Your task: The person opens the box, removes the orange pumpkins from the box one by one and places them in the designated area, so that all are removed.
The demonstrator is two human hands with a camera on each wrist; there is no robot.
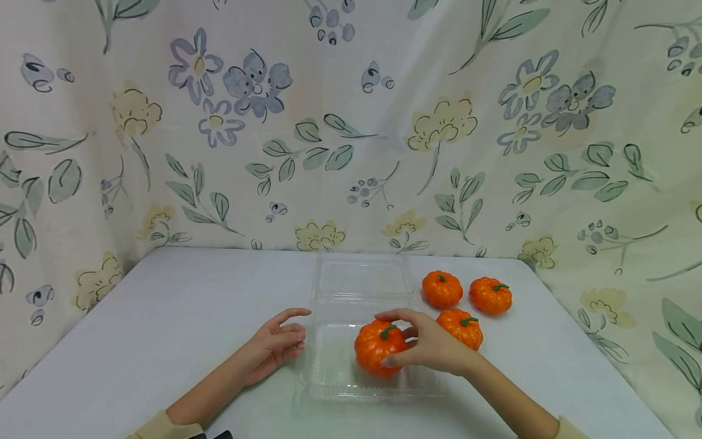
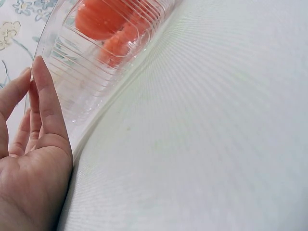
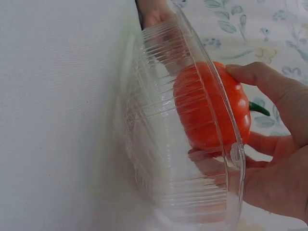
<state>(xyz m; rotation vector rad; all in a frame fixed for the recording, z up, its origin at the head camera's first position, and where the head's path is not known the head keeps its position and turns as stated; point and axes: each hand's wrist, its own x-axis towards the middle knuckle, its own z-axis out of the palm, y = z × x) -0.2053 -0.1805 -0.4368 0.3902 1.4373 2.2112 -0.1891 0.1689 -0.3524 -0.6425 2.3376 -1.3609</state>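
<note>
A clear plastic clamshell container (image 1: 329,360) lies on the table with its lid (image 1: 362,277) folded back, away from me. My right hand (image 1: 436,347) grips a small orange pumpkin (image 1: 375,350) with a green stem, thumb on the near side and fingers on the far side. In the right wrist view this pumpkin (image 3: 211,106) is partly seen through the ribbed container wall, inside or just at the base's rim. Beside the container's left edge, my left hand (image 1: 280,341) has loosely bent fingers and holds nothing; whether a fingertip touches the plastic I cannot tell.
To the right of the container sit three more orange pumpkins: one at the back (image 1: 442,289), one farther right (image 1: 490,296), and a nearer one (image 1: 462,328) partly behind my right hand. A floral curtain (image 1: 329,122) hangs behind the white table (image 1: 219,292).
</note>
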